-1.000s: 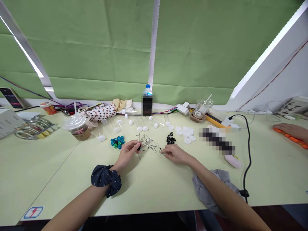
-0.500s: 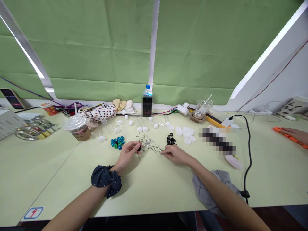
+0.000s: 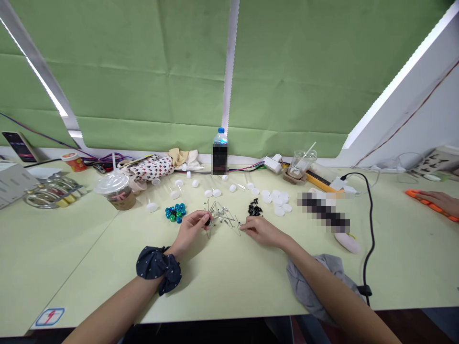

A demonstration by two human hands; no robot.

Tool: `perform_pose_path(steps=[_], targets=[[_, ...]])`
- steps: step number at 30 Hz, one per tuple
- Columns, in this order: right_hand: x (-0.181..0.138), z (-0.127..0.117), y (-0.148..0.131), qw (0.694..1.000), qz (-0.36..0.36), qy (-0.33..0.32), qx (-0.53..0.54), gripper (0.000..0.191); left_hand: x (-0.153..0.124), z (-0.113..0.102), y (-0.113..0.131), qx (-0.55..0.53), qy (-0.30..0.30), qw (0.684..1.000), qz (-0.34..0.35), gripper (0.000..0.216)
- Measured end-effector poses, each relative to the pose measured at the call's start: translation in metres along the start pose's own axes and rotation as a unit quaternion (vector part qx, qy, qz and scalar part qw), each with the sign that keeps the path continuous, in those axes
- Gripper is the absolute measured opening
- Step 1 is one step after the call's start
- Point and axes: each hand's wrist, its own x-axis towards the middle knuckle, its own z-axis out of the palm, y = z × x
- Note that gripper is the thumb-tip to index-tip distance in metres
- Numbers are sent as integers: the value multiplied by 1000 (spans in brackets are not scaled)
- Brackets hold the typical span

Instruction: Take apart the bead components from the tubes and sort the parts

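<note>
My left hand is closed in a pinch on a small black piece, at the left side of a loose pile of bent metal wires. On the pile's right, the fingertips of my right hand are pinched on one bent metal wire. Small black parts lie heaped just beyond my right hand. Shiny blue and green beads are clustered to the left of my left hand.
White discs lie right of the black parts. Clear tubes with white caps are scattered behind. A lidded drink cup, a water bottle and a black cable are around the table. Another person's hand rests on an orange object at far right.
Both my hands stay almost where they were, still pinching the same pieces. The view has shifted very slightly. The other person's hand at far right has moved a little left.
</note>
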Motion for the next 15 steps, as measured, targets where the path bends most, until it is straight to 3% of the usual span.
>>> perform_pose_path(steps=[15], targets=[[1, 3, -5, 1000, 12, 10, -20, 26, 0, 1, 0, -6, 5, 1000, -6, 26]])
